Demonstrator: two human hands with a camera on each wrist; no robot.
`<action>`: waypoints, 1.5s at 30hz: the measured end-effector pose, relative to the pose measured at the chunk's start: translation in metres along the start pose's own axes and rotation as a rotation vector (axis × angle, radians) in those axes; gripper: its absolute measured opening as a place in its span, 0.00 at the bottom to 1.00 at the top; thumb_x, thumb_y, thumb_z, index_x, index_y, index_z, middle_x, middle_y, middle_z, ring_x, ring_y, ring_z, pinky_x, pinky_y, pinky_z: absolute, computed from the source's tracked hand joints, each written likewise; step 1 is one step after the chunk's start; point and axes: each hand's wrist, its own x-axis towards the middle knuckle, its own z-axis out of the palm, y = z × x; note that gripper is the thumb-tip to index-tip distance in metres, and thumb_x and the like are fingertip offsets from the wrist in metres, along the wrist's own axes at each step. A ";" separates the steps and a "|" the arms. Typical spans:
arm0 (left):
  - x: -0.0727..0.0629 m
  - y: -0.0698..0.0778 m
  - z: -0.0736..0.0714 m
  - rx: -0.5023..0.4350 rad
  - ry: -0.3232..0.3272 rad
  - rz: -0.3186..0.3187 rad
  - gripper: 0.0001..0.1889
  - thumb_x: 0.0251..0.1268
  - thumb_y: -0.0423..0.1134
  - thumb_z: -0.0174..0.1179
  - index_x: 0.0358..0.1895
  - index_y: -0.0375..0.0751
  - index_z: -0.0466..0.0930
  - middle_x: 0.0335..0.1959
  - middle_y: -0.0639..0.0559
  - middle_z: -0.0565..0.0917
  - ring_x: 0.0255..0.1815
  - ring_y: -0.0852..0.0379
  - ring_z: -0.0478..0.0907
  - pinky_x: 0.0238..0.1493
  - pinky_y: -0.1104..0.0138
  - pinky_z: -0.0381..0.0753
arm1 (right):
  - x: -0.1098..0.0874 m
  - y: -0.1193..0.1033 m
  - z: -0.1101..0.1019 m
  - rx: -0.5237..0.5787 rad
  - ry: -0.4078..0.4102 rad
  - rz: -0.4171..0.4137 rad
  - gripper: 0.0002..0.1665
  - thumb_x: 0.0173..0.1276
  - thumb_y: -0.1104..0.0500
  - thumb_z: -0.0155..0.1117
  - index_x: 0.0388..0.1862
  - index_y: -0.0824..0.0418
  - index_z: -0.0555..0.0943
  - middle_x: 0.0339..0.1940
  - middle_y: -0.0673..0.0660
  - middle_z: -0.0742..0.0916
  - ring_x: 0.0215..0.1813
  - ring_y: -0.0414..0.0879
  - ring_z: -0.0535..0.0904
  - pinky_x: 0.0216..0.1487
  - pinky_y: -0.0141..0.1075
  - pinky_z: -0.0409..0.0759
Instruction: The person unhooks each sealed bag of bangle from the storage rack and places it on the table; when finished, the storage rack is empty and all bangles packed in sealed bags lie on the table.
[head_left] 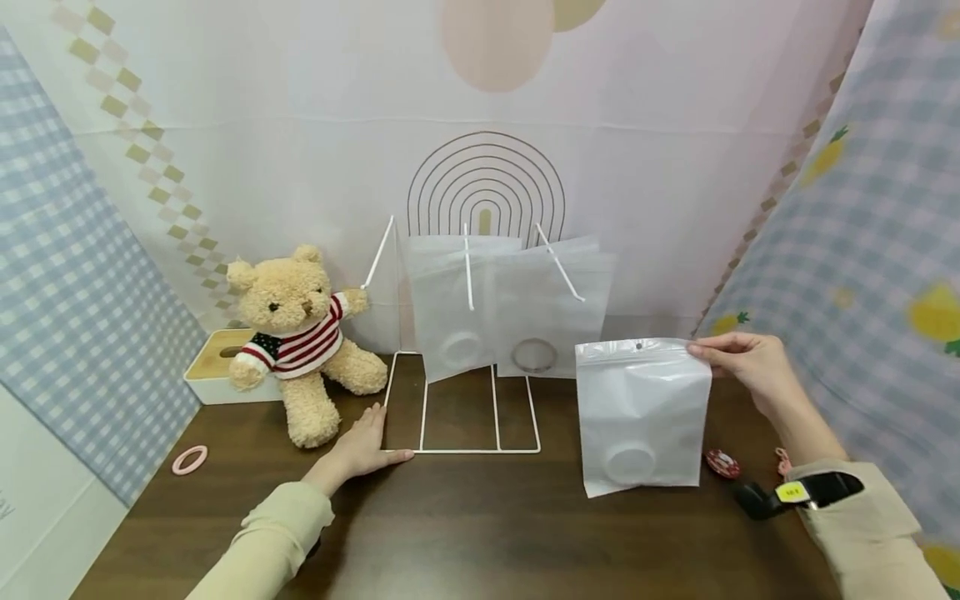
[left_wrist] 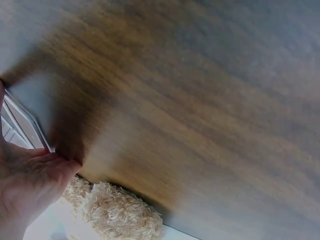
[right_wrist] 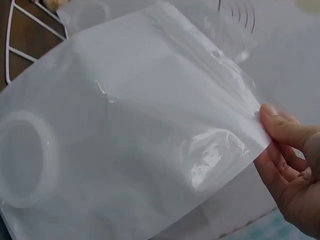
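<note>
My right hand (head_left: 750, 367) pinches the top right corner of a white zip bag (head_left: 645, 408). A round ring shape shows through the bag's lower part, and a small hang hole sits near its top edge. In the right wrist view the thumb and fingers of the right hand (right_wrist: 292, 155) grip the corner of the bag (right_wrist: 135, 120). My left hand (head_left: 363, 446) rests with fingers spread at the front left corner of a white wire rack (head_left: 465, 452). More white zip bags (head_left: 450, 308) hang on the rack's prongs, rings visible inside two of them.
A teddy bear (head_left: 300, 333) in a striped sweater leans against a white box with a wooden lid (head_left: 206, 367). A pink ring (head_left: 190, 459) lies at the left. A red and white disc (head_left: 722, 463) and a pink item (head_left: 783, 461) lie by the right arm.
</note>
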 end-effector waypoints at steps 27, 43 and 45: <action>-0.005 0.013 0.011 0.009 -0.046 -0.023 0.53 0.49 0.60 0.62 0.66 0.21 0.51 0.68 0.26 0.54 0.71 0.34 0.50 0.68 0.46 0.56 | 0.077 0.146 0.046 -0.354 0.435 0.126 0.13 0.57 0.63 0.65 0.39 0.72 0.83 0.18 0.41 0.84 0.24 0.21 0.67 0.27 0.20 0.69; -0.003 0.006 -0.001 0.002 -0.005 -0.034 0.52 0.50 0.59 0.62 0.66 0.21 0.51 0.68 0.27 0.54 0.71 0.34 0.50 0.68 0.46 0.55 | 0.099 0.120 0.049 -0.181 0.298 0.131 0.34 0.63 0.49 0.59 0.59 0.72 0.70 0.26 0.31 0.77 0.29 0.22 0.74 0.33 0.22 0.79; -0.002 0.004 -0.003 -0.002 0.004 -0.039 0.52 0.50 0.60 0.62 0.66 0.21 0.51 0.68 0.27 0.53 0.71 0.34 0.50 0.68 0.46 0.55 | 0.114 0.123 0.048 -0.177 0.237 0.115 0.36 0.63 0.46 0.58 0.61 0.71 0.69 0.34 0.40 0.83 0.34 0.26 0.77 0.40 0.28 0.81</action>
